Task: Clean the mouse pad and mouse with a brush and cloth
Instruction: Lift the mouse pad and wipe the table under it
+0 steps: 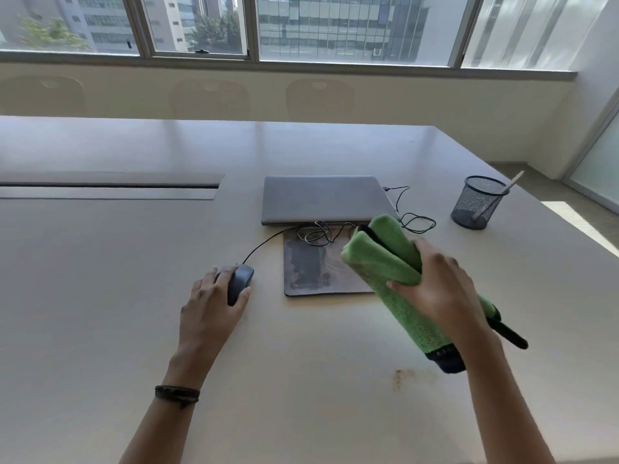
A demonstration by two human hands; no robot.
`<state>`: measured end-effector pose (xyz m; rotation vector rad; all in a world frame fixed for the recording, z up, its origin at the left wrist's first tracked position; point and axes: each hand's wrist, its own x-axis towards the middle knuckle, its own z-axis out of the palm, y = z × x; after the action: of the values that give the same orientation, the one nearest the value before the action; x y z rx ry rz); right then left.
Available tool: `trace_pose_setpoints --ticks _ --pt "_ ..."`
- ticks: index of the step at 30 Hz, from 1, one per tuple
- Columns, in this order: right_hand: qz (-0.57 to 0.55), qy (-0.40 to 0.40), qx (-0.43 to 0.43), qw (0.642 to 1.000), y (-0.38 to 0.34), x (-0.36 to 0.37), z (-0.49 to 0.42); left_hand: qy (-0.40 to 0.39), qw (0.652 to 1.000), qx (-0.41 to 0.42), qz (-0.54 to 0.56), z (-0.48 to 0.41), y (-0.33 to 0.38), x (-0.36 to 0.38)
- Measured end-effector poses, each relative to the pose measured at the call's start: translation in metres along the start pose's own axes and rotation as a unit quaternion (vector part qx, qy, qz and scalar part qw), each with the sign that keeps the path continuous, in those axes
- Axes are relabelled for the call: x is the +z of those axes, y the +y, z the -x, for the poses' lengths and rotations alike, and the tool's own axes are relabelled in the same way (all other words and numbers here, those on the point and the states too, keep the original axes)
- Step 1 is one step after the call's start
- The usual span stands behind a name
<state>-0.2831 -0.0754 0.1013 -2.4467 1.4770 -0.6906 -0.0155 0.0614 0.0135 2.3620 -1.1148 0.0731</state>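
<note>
A dark wired mouse (240,282) lies on the table to the left of the mouse pad, and my left hand (212,303) holds it with fingers curled over its sides. The dark, stained mouse pad (313,267) lies in front of a closed laptop, with the mouse cable looped over its far edge. My right hand (442,289) grips a folded green cloth (385,259) above the pad's right side. A black handle (507,334) sticks out behind that hand; whether it is the brush I cannot tell.
A closed grey laptop (325,199) sits behind the pad with a cable trailing right. A black mesh pen cup (477,202) holding a pale stick stands at the far right. The table (100,279) has a cable slot at left and a brownish stain (400,376) near me.
</note>
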Motion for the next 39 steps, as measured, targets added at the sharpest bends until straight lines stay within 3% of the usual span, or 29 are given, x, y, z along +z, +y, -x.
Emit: trace_pose_setpoints --ticks 7,18,24,30,36,39 --pt "-0.011 -0.003 -0.115 0.993 -0.055 0.029 -0.006 0.006 1.000 -0.016 -0.013 0.002 0.003 -0.004" --pt "0.038 -0.027 -0.154 0.987 -0.103 0.081 -0.028 0.017 0.998 -0.024 0.055 -0.013 0.003 -0.020" --pt "0.108 -0.112 -0.236 0.959 -0.121 0.095 -0.033 0.016 0.994 -0.033 0.105 -0.042 -0.013 -0.037" --pt "0.124 -0.103 -0.276 0.947 -0.144 0.102 -0.029 -0.012 0.990 -0.031 0.140 -0.072 -0.026 -0.046" --pt "0.122 -0.045 -0.313 0.941 -0.168 0.108 -0.028 -0.025 0.987 -0.034 0.158 -0.094 -0.034 -0.060" --pt "0.122 -0.079 -0.338 0.930 -0.179 0.110 -0.024 -0.035 0.984 -0.037 0.170 -0.101 -0.037 -0.066"
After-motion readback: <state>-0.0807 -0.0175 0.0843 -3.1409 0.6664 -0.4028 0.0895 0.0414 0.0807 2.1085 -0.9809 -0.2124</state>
